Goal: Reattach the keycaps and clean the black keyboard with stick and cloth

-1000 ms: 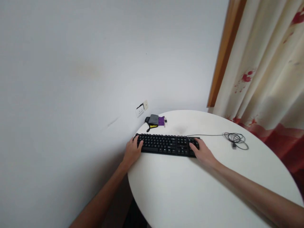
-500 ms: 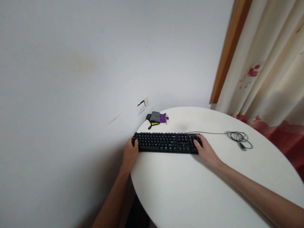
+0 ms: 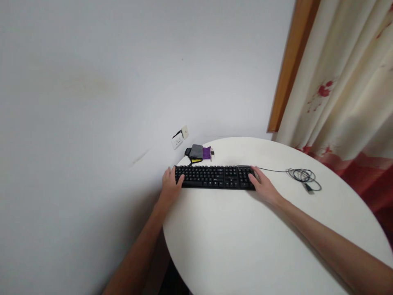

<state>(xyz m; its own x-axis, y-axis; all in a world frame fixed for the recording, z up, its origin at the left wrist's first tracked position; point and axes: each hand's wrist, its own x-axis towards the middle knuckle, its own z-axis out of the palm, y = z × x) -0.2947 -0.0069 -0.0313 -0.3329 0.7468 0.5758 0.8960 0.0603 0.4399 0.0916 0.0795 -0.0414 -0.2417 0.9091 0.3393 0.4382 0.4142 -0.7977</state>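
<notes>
A black keyboard (image 3: 211, 177) lies across the white round table (image 3: 233, 246), its keys facing up. At its left end is my left hand (image 3: 171, 184), thumb over the keys and fingers along the outer edge. My right hand (image 3: 263, 186) grips the opposite end, with the thumb on top by the number keys and the fingers at the far side. A thin black cable (image 3: 302, 175) runs from the keyboard's back edge to a loose coil at the right, ending in a plug (image 3: 308, 188).
Behind the keyboard's left part lie a grey cloth item (image 3: 196, 151) and a purple pouch (image 3: 206, 153). A wall socket (image 3: 177, 141) sits above the table's left edge, close to the wall. A patterned curtain (image 3: 346, 102) hangs at the right beside a wooden frame (image 3: 287, 78).
The keyboard has moved a little away from me, toward the pouch, with both hands at its ends. My left hand has shifted its grip around the left end. The view has also moved slightly.
</notes>
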